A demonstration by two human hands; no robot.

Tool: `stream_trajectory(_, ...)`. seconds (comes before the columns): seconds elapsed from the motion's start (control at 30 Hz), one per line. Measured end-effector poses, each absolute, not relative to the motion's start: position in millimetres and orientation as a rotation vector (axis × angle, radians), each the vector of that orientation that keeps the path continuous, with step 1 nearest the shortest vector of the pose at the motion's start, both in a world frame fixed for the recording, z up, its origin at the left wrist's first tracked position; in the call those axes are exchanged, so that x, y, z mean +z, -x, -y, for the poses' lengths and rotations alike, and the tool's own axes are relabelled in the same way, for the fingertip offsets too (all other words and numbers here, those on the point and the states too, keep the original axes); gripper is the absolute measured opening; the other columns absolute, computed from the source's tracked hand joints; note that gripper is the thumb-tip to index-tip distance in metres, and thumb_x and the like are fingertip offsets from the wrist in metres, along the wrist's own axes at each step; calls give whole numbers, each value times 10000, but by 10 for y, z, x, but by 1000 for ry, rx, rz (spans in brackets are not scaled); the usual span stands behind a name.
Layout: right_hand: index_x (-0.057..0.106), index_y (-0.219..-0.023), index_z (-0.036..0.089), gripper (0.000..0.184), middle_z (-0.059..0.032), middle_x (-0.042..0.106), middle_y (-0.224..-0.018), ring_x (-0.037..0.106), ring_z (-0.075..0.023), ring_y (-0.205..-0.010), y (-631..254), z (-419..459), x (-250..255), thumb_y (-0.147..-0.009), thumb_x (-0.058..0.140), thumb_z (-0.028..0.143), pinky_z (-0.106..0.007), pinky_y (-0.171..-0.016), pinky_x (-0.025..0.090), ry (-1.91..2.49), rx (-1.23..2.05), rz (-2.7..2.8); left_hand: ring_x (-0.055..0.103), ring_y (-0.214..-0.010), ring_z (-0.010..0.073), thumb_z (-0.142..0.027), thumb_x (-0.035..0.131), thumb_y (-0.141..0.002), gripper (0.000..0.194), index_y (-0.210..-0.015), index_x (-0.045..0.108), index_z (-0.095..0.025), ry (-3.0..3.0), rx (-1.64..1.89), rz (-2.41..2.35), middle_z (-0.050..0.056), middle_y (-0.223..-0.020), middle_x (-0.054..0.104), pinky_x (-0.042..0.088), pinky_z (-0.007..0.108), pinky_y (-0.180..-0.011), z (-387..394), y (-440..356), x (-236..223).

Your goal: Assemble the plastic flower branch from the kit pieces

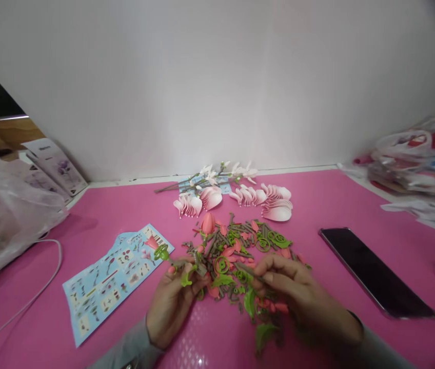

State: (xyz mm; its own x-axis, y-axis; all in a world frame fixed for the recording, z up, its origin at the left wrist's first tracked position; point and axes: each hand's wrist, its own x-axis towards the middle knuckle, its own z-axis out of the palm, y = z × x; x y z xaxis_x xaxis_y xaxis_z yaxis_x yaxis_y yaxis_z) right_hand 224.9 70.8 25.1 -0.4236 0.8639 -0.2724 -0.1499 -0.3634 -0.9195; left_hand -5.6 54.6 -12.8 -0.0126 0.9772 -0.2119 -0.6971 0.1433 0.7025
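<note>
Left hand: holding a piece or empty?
Holding: the left hand has its fingers closed on a brown plastic stem, which carries a green tendril and a pink bud.

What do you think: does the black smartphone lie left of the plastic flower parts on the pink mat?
No: the black smartphone lies right of the plastic flower parts, not left, on the pink mat, as the head view shows.

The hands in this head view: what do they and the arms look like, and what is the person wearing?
The left hand and right hand are bare, with no gloves. The left sleeve and right sleeve are long and pale grey, reaching the wrists. A small shiny detail shows near the left cuff, too small to identify.
</note>
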Motion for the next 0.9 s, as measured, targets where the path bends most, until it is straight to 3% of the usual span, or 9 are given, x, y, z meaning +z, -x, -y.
stream_trajectory(0.17,655,-927,187,266,-20,663,-831,583,-89,-629,-2164,-639,189,-696,761,269,-180,-511,439,933,1902,1146,651,-744,155,-183,752,-723,75,-767,691,-175,-454,1397,-808,11,-755,689,529,303,-738,-519,15,-144)
stream_trajectory(0.27,662,-858,168,192,-2,641,-713,562,-77,-515,-2110,-596,215,-738,718,307,-177,-450,436,1048,1853,1260,641,-768,152,-181,739,-737,55,-775,698,-177,-475,1389,-813,8,-778,682,520,302,-751,-490,-7,-132)
stream_trajectory(0.37,630,-813,165,189,-5,618,-757,550,-69,-483,-2077,-563,240,-767,690,339,-171,-397,432,1023,1812,1357,642,-789,176,-192,734,-740,57,-786,702,-180,-498,1366,-802,2,-730,652,511,326,-763,-465,-38,-97)
stream_trajectory(0.5,567,-876,177,249,-31,622,-866,561,-74,-500,-2048,-537,216,-829,626,414,-194,-413,475,909,1887,1368,634,-720,173,-214,788,-675,126,-750,698,-168,-489,1352,-827,-10,-674,623,502,334,-744,-437,-88,-40)
stream_trajectory(0.6,550,-880,176,285,-4,602,-742,543,-73,-492,-2024,-515,178,-832,614,449,-183,-438,467,948,1951,1381,628,-673,165,-242,817,-635,173,-730,699,-158,-486,1337,-820,-13,-653,622,496,330,-728,-417,-114,-9)
stream_trajectory(0.73,641,-965,191,283,-6,541,-773,547,-102,-602,-2000,-498,138,-817,626,431,-181,-468,475,1009,1840,1546,626,-632,169,-215,845,-577,207,-724,707,-169,-489,1321,-837,-7,-600,649,484,305,-661,-401,-115,-3)
stream_trajectory(0.83,689,-897,201,241,-44,562,-874,572,-152,-727,-1989,-500,117,-812,621,416,-197,-486,488,1060,1745,1624,626,-607,167,-256,855,-567,232,-724,704,-175,-525,1325,-877,0,-602,667,472,289,-613,-390,-104,-22)
stream_trajectory(0.9,686,-838,190,260,-34,559,-819,564,-147,-666,-1981,-498,107,-790,632,440,-205,-458,470,1117,1763,1584,629,-592,172,-291,847,-583,235,-725,699,-176,-563,1305,-890,-2,-566,658,471,296,-615,-384,-97,-36)
